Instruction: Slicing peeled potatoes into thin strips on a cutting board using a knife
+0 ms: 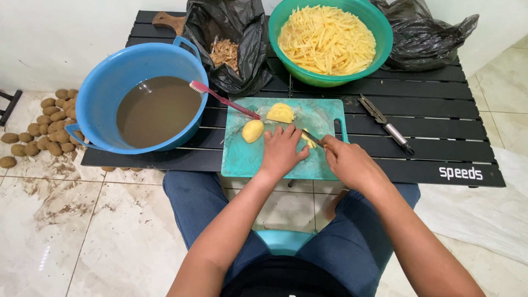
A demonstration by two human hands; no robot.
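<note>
Two peeled potatoes wait uncut just beyond the fingertips: a whole potato (252,131) and a half potato (280,113). Left hand (281,149) presses flat on a potato piece (309,139); right hand (347,160) grips the knife (311,136) beside it. Green bowl (330,39) already brims with cut sticks; unpeeled potatoes (47,127) remain

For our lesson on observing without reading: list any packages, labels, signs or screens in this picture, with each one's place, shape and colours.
Printed logo: front right edge of the black slatted table, small white lettering on black.
Black plastic bag: back of table, open, crumpled, holding brown peelings.
Second black plastic bag: back right, crumpled.
No screens or signs.
</note>
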